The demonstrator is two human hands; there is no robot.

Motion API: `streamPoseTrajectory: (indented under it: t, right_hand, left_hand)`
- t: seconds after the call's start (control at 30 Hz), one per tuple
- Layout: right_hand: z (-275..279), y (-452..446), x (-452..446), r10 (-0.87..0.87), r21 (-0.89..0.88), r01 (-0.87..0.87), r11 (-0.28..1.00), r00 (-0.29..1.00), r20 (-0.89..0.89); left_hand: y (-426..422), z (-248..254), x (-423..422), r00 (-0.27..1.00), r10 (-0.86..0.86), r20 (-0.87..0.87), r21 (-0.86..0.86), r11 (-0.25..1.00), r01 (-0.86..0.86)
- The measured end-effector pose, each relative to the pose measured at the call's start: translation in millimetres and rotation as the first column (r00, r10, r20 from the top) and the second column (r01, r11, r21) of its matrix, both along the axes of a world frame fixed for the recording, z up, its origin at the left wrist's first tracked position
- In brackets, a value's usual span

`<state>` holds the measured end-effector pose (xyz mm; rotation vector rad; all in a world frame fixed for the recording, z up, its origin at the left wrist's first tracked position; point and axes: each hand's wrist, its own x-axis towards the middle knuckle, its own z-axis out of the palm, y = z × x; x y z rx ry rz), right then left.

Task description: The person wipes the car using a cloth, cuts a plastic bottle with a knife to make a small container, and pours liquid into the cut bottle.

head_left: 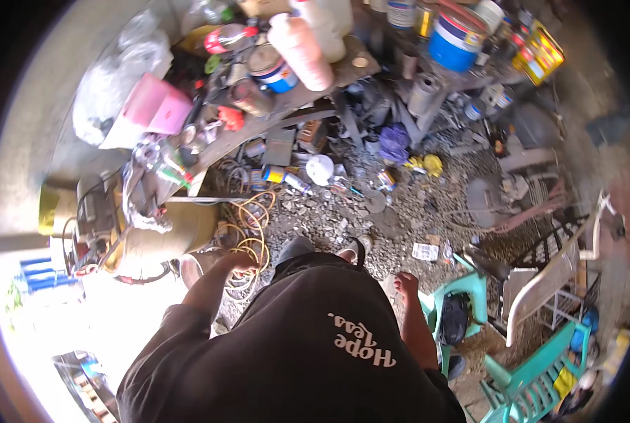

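Note:
My left hand hangs beside my body, fingers loosely apart, with nothing seen in it. Below it, a coiled orange hose lies on the gravel. A pale bucket-like container stands partly behind my left forearm; no grip on it shows. On the other side, my right hand hangs with its fingers curled in, and no held thing is visible. Nearest to that hand is a green plastic chair with a black bag on its seat. My shoes show partly beyond the black shirt.
Ahead, a cluttered wooden bench bears a pink container, bottles and cans, including a blue paint can. Litter covers the gravel floor. A yellowish drum lies left; a green bench stands at lower right.

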<state>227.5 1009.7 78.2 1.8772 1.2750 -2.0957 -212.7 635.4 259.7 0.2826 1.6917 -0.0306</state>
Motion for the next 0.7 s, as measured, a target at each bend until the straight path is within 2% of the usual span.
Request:
streamPoseTrajectory:
  t: [0.07,0.1,0.13,0.2,0.27,0.3,0.33,0.4,0.47,0.53,0.57,0.6,0.67,0.7]
  right_hand:
    - [4.0,6.2,4.3,-0.025,-0.041,0.022,0.999,0.998,-0.064]
    - [12.2,6.3,4.3,-0.002,0.002,0.002,1.000,1.000,-0.017]
    - [19.7,1.7,1.6,0.010,0.006,-0.010,1.000,1.000,-0.017]
    - [20.0,-1.2,7.1,0.025,0.021,-0.026,0.999,0.999,0.040]
    - [22.5,-9.6,8.2,0.139,0.035,-0.143,0.989,0.985,0.102]
    - [24.0,-15.7,7.4,0.145,-0.002,-0.146,0.989,0.982,0.118]
    - [25.1,-21.8,4.9,0.155,-0.040,-0.151,0.988,0.979,0.135]
    - [33.8,-39.3,-2.7,0.213,-0.081,-0.203,0.976,0.966,0.144]
    - [57.7,-62.2,-24.3,0.330,-0.132,-0.309,0.942,0.928,0.176]
    - [20.1,-72.4,-19.4,0.561,-0.009,-0.567,0.824,0.813,0.155]
    - [-5.6,-78.1,-15.2,0.686,0.373,-0.745,0.553,0.661,0.304]
    - [49.4,-94.8,-43.0,0.615,0.438,-0.789,0.431,0.612,0.498]
    - [69.0,-114.1,-60.1,0.359,0.790,-0.590,0.166,0.783,0.508]
    - [78.0,-118.4,-68.5,0.371,0.795,-0.588,0.147,0.778,0.507]
  left_hand:
    - [-12.2,-24.3,6.4,1.000,-0.009,-0.004,-0.046,0.999,0.009]
    - [-11.0,-24.1,12.4,0.999,0.013,-0.039,-0.029,0.999,-0.015]
    - [-7.6,-36.0,12.4,0.999,-0.019,0.034,-0.069,0.997,0.021]
    - [22.7,-9.9,19.2,0.996,-0.002,0.093,-0.036,0.999,0.005]
    - [12.5,-50.4,23.7,0.984,-0.014,0.177,0.205,0.979,-0.023]
    - [22.9,-31.5,34.9,0.989,0.059,0.134,0.236,0.968,-0.089]
    - [22.4,-24.8,43.8,0.992,0.062,0.110,0.372,0.923,-0.099]
    - [5.5,-25.7,56.8,0.992,0.055,0.114,0.479,0.872,-0.103]
    - [-18.2,-25.7,74.4,0.987,0.124,0.100,0.429,0.890,-0.155]
    - [-60.0,-44.9,99.3,0.972,0.224,0.075,0.405,0.883,-0.235]
    - [-98.5,-90.7,114.0,0.997,0.026,-0.076,0.556,0.831,0.021]
    - [-134.7,-132.1,129.2,0.955,-0.142,-0.261,0.646,0.710,0.282]
    - [-164.6,-119.8,148.7,0.791,-0.479,-0.380,0.296,0.747,0.595]
    - [-180.4,-125.9,157.6,0.799,-0.459,-0.390,0.300,0.757,0.581]
